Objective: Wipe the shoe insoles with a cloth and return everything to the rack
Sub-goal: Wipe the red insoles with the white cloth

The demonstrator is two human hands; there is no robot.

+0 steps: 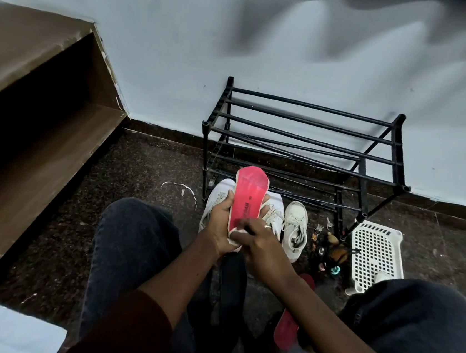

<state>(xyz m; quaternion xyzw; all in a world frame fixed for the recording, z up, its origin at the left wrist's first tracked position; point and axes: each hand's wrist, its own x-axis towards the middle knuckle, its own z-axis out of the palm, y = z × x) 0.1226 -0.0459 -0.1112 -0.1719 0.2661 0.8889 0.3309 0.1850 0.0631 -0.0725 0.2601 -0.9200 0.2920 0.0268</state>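
Pointing toe-end toward the rack [311,107], pink insole [248,195] in left hand [218,227].

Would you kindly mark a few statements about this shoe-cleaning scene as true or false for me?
1. The left hand holds the pink insole. True.
2. The right hand holds a white cloth against the lower end of that insole. True.
3. The white shoes sit on the top shelf of the rack. False: they stand on the floor in front of the rack, and its bars carry nothing.
4. The white basket is to the left of the rack. False: it lies on the floor by the rack's right end.
5. A second red insole lies on the floor near the person's right leg. True.
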